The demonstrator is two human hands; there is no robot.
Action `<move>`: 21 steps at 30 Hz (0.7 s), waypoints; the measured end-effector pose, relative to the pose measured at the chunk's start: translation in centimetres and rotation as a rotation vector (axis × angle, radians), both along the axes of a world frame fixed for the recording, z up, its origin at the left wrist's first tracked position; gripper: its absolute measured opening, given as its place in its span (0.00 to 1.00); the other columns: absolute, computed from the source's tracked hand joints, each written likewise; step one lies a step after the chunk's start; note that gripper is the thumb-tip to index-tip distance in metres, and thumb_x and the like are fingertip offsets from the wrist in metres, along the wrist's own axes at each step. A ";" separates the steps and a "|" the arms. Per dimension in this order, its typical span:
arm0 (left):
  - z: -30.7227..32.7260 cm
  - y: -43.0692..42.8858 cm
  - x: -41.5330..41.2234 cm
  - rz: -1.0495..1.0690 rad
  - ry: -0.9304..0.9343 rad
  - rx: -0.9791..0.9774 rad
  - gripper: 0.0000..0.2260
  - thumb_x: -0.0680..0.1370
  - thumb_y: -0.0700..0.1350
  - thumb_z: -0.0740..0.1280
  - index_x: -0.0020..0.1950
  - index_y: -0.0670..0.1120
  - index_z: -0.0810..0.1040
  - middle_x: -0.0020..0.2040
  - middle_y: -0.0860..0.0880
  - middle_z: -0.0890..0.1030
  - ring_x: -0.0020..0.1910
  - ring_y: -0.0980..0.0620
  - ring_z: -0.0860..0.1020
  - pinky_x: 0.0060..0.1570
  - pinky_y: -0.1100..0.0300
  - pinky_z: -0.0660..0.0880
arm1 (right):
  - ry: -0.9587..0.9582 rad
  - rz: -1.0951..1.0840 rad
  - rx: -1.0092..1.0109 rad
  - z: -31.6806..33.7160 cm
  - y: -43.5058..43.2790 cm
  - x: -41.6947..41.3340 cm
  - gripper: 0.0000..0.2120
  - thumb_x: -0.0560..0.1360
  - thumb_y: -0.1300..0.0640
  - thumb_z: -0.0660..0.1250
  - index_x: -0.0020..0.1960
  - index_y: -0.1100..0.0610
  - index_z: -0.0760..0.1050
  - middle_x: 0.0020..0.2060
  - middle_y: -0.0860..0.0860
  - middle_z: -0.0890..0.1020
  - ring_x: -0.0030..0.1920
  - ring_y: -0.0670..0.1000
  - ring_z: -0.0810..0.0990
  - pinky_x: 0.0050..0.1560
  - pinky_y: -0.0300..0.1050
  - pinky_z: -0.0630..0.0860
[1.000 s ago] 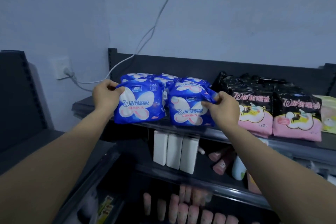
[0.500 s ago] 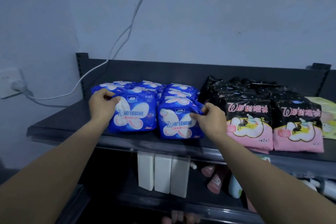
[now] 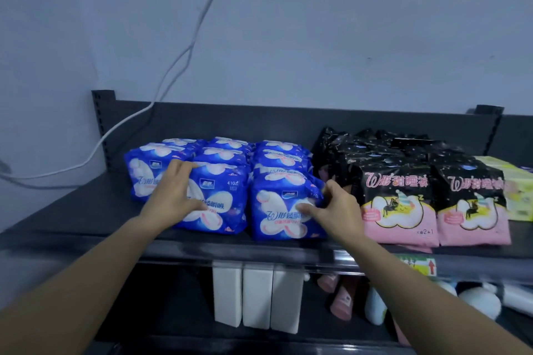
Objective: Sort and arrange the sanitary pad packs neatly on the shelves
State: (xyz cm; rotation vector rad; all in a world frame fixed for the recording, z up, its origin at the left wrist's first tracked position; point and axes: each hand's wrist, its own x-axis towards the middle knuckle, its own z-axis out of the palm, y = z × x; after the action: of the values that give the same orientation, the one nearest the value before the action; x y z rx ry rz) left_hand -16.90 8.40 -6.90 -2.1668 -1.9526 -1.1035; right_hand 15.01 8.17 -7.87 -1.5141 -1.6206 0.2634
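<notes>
Probably soft, light, slippery. Left hand [image 3: 173,193] with fingers flat on left blue pack [image 3: 225,199]; right hand [image 3: 336,212] pinching right blue pack [image 3: 277,219] at 3 o'clock edge.

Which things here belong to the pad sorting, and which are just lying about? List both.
Job in hand: blue packs, black and pink packs, top shelf, left hand, right hand.

Lying about: white boxes, pink bottles, white cable.
</notes>
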 end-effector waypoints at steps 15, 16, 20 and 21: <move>-1.8 -0.6 0.6 0.106 0.186 0.085 0.40 0.67 0.50 0.79 0.72 0.42 0.62 0.66 0.43 0.66 0.66 0.43 0.67 0.63 0.49 0.68 | -0.128 -0.071 -0.044 -2.2 -0.4 -2.0 0.24 0.72 0.46 0.72 0.57 0.55 0.65 0.56 0.54 0.80 0.54 0.58 0.79 0.39 0.46 0.67; -1.8 -0.7 0.7 0.122 0.213 0.089 0.41 0.67 0.51 0.78 0.73 0.43 0.61 0.67 0.43 0.66 0.67 0.42 0.66 0.64 0.48 0.67 | -0.140 -0.084 -0.064 -2.1 -0.6 -2.0 0.24 0.72 0.47 0.72 0.59 0.55 0.64 0.57 0.54 0.79 0.54 0.59 0.79 0.40 0.47 0.68; -2.3 -1.0 1.3 0.183 0.334 0.121 0.46 0.65 0.53 0.78 0.76 0.43 0.59 0.70 0.42 0.65 0.71 0.41 0.63 0.70 0.42 0.59 | -0.097 -0.090 -0.054 -2.2 -1.9 -1.8 0.33 0.72 0.50 0.71 0.72 0.52 0.58 0.64 0.55 0.74 0.59 0.59 0.77 0.49 0.51 0.74; -2.4 -1.1 1.4 0.195 0.348 0.120 0.47 0.66 0.54 0.78 0.77 0.43 0.57 0.73 0.42 0.63 0.73 0.41 0.60 0.72 0.41 0.55 | -0.087 -0.082 -0.030 -2.4 -2.2 -1.7 0.36 0.72 0.50 0.71 0.74 0.52 0.56 0.65 0.56 0.72 0.60 0.59 0.77 0.51 0.52 0.75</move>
State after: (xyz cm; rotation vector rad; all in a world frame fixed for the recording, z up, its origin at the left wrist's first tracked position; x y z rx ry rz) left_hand -15.48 7.31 -9.27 -1.9043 -1.8407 -0.7350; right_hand 13.36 6.00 -10.27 -1.6305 -1.6236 0.1791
